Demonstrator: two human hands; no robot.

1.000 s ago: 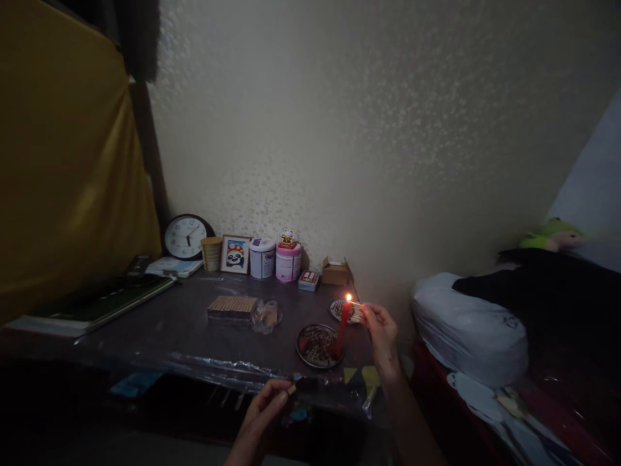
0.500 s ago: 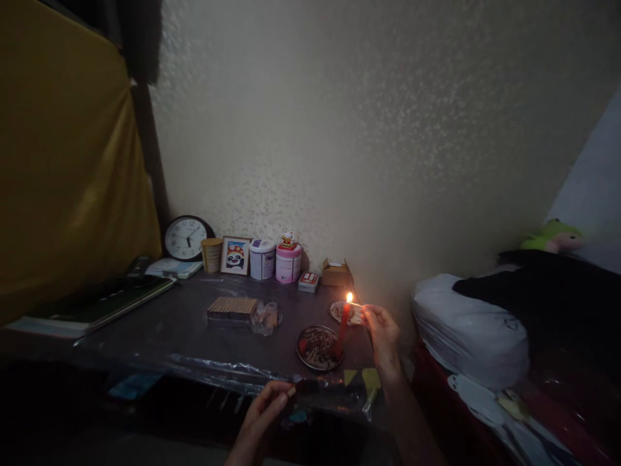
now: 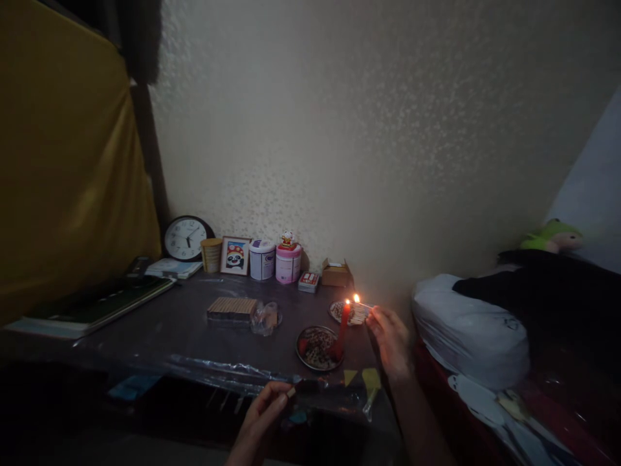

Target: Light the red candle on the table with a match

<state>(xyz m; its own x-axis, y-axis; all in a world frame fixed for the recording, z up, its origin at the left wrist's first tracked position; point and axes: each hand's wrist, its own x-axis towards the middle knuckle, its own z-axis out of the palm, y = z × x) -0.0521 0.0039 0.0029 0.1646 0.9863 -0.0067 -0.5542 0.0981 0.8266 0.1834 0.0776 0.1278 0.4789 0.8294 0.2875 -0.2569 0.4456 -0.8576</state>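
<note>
My right hand (image 3: 391,343) pinches a burning match (image 3: 365,305), its flame just right of the candle's top. The red candle (image 3: 344,323) stands upright at the right side of a round metal dish (image 3: 299,355), with a small flame at its wick. Dark and pale bits lie in that dish. Low in front of the table edge, my left hand (image 3: 266,414) is closed on a small matchbox (image 3: 291,392), mostly hidden by dimness and fingers. Behind the candle, a second dish (image 3: 332,313) holds more bits and several pale matchsticks (image 3: 358,314).
Left of the dishes sit a row of small boxes (image 3: 231,309) and a crumpled clear bag (image 3: 264,320). Along the wall stand a clock (image 3: 187,238), a framed panda picture (image 3: 235,255), tins (image 3: 288,265) and a cardboard box (image 3: 336,273). A white bundle (image 3: 468,330) lies to the right.
My right hand has drawn the burning match right, away from the candle's wick. Two separate flames now show where one was seen. My left hand has hardly moved.
</note>
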